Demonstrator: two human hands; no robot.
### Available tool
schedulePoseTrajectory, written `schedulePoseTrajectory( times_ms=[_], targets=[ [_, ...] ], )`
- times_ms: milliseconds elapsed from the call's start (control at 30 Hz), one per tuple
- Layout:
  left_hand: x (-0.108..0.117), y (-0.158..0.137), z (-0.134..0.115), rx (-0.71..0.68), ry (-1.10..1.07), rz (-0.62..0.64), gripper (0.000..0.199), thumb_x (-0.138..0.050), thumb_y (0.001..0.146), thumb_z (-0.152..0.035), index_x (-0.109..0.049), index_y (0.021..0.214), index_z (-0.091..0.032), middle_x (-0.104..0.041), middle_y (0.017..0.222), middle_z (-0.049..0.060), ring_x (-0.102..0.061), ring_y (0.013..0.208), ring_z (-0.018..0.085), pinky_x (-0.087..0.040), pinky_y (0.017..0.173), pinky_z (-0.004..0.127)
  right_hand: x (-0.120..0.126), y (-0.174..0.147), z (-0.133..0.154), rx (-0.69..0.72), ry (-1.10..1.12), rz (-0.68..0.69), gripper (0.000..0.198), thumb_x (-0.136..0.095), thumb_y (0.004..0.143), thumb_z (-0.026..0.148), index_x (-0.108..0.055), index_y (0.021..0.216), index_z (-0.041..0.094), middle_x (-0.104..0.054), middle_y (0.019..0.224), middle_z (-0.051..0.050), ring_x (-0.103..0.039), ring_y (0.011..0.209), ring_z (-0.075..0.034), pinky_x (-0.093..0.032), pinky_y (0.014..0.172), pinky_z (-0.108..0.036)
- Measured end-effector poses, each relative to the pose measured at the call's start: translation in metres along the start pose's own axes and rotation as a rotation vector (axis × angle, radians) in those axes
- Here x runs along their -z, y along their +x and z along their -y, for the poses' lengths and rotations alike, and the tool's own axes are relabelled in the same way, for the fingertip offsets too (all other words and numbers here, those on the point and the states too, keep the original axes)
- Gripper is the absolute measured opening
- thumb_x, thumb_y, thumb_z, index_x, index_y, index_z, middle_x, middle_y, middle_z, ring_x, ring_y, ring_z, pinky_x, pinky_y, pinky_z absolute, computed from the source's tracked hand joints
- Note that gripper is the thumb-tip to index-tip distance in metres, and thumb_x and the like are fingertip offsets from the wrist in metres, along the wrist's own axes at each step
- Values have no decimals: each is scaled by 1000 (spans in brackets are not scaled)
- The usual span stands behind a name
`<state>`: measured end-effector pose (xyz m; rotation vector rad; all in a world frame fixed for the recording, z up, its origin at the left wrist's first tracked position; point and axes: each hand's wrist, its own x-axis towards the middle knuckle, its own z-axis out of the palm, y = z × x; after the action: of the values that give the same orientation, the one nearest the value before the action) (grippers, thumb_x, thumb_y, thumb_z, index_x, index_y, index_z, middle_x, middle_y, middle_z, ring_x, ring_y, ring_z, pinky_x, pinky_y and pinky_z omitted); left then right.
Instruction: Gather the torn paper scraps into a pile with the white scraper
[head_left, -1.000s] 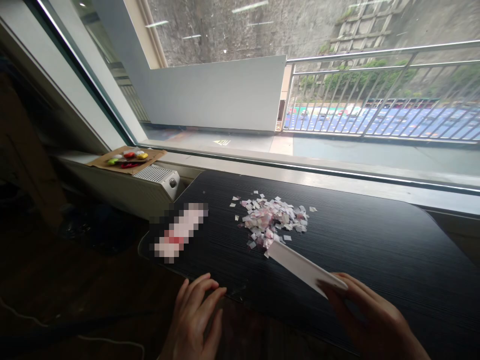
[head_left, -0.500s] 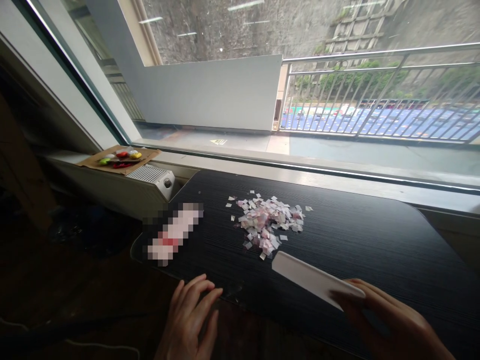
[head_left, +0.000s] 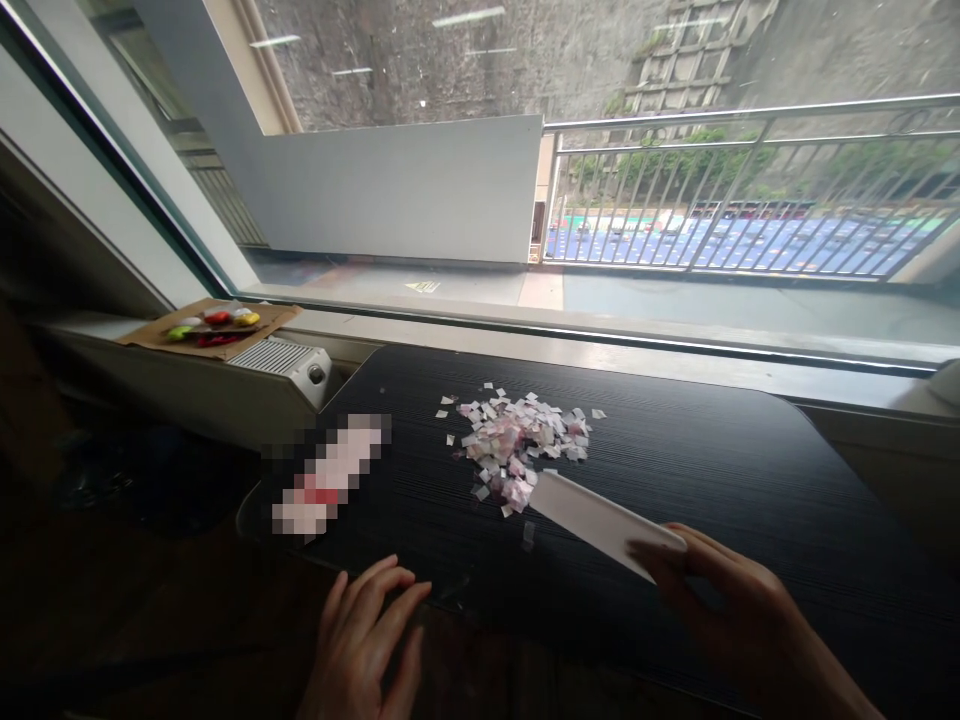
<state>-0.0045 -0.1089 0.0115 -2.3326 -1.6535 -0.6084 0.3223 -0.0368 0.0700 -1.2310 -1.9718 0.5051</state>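
Observation:
A long, flat white piece [head_left: 600, 525] with rounded corners, its exact kind unclear, is pinched at its near end in my right hand [head_left: 720, 575]. Its far tip reaches the near right edge of a loose pile of small, pale pink and white square scraps [head_left: 517, 430] on the black table [head_left: 675, 440]. One clear scrap [head_left: 529, 537] lies apart on the near side of the pile. My left hand [head_left: 367, 630] hovers at the table's front edge, fingers spread and slightly bent, holding nothing.
A pixelated pink and red item [head_left: 337, 475] lies at the table's left. Beyond it, a cardboard sheet [head_left: 157, 330] bearing colourful items rests by a white radiator [head_left: 281, 362]. A large window, with its sill [head_left: 465, 345], runs along the table's far side.
The white piece has moved forward in my right hand, its tip now reaching the pile. A clear scrap shows apart from the pile. My left hand barely moved; the whole view shifted slightly.

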Motion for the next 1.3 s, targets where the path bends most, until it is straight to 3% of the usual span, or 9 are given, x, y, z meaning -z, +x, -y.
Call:
schedulePoseTrajectory(
  times_ms=[267, 400, 567, 700, 800, 1000, 1300],
  targets=[
    [2, 1, -1, 18, -26, 17, 34, -51, 82, -23, -56, 115, -27, -63, 108, 5, -58, 110, 22, -41, 98, 43, -5, -2, 6, -44, 118, 126, 20, -50, 90, 27, -69, 92, 20, -69, 79, -4, -64, 69, -15, -50, 61, -21],
    [1, 3, -4, 45, -73, -22, 32, -50, 82, -23, -58, 112, -27, -64, 105, 4, -59, 106, 22, -42, 97, 42, -1, -10, 6, -186, 98, 39, 15, -59, 84, 29, -71, 84, 20, -72, 76, -3, -66, 68, -17, -52, 61, -21],
    [2, 5, -7, 83, -124, 16, 33, -52, 81, -22, -59, 113, -28, -64, 107, 3, -58, 108, 22, -41, 99, 43, -8, -14, 8, -323, 199, 122, 20, -61, 80, 36, -73, 79, 20, -75, 75, -3, -69, 69, -20, -55, 63, -24],
    [3, 3, -8, 99, -114, 19, 34, -52, 80, -21, -58, 113, -28, -63, 107, 4, -57, 110, 23, -40, 99, 44, -5, -14, 5, -456, 236, 59, 22, -64, 74, 40, -74, 78, 20, -76, 74, -3, -70, 67, -22, -56, 59, -25],
    [4, 4, -10, 98, -96, 16, 33, -51, 81, -20, -58, 112, -27, -63, 106, 4, -57, 109, 23, -41, 97, 45, -3, -15, 3, -516, 242, 99, 27, -62, 74, 43, -73, 74, 19, -74, 70, -4, -68, 61, -21, -54, 53, -25],
    [9, 10, -14, 95, -109, -8, 32, -51, 80, -18, -60, 109, -26, -64, 103, 4, -59, 105, 21, -42, 97, 43, -15, -17, 11, -554, 274, 279, 32, -56, 77, 43, -71, 74, 15, -72, 70, -5, -65, 65, -20, -52, 55, -24],
    [9, 8, -17, 138, -125, -15, 32, -50, 78, -17, -60, 108, -26, -64, 102, 4, -59, 105, 22, -40, 99, 44, -24, -18, 12, -567, 357, 364, 35, -54, 77, 46, -70, 78, 15, -73, 73, -5, -67, 72, -23, -54, 61, -26]
  ],
)
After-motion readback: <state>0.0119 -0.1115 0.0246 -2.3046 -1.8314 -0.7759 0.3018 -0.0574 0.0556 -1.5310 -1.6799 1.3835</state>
